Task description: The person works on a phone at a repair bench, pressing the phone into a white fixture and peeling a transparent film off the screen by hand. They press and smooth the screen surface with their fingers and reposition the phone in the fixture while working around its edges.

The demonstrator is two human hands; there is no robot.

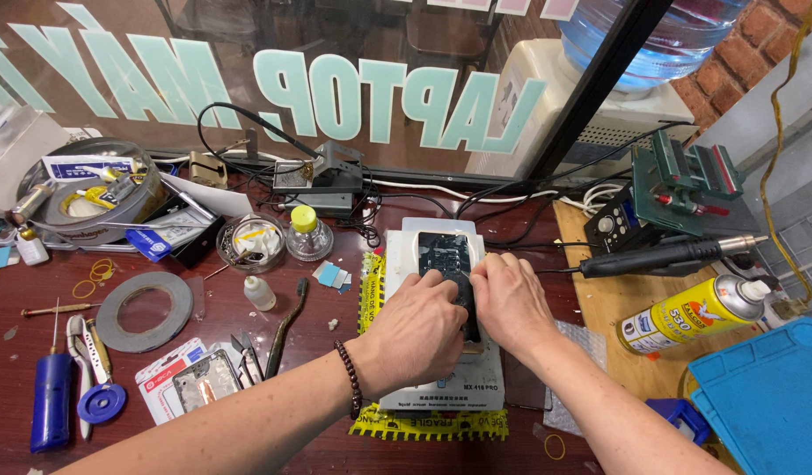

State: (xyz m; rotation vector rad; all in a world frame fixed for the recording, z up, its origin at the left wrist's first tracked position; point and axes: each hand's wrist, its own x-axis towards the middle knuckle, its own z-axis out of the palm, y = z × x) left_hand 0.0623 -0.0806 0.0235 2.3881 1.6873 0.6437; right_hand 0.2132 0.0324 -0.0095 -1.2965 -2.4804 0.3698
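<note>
Black flat rectangular phone [443,255] — one — pressed by two hands: left hand [415,330], right hand [509,303], fingers closed on it, atop one white slab-shaped heating pad [441,387].

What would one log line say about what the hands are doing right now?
left hand: fingertips on phone | right hand: fingertips on phone's right edge | phone: flat on white heating pad | nearby: yellow spray can, tape roll
</note>
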